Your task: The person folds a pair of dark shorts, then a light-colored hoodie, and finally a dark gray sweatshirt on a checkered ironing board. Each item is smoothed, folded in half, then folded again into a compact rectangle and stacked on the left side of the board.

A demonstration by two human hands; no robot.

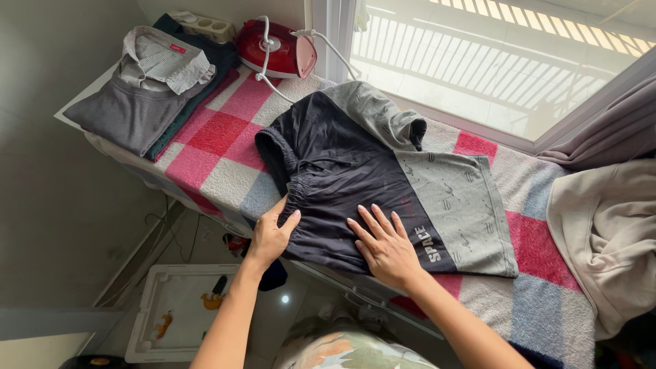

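A checked pink, grey and blue towel (225, 160) pads the ironing board as a pressing surface. Across its middle lie dark navy and grey shorts (383, 184). Folded shirts (147, 89) are stacked at the far left corner, out of the way, beside a red iron (277, 49). The right hand (386, 246) presses flat, fingers spread, smoothing the fabric; the left hand (271, 232) pinches the gathered waistband at the near edge.
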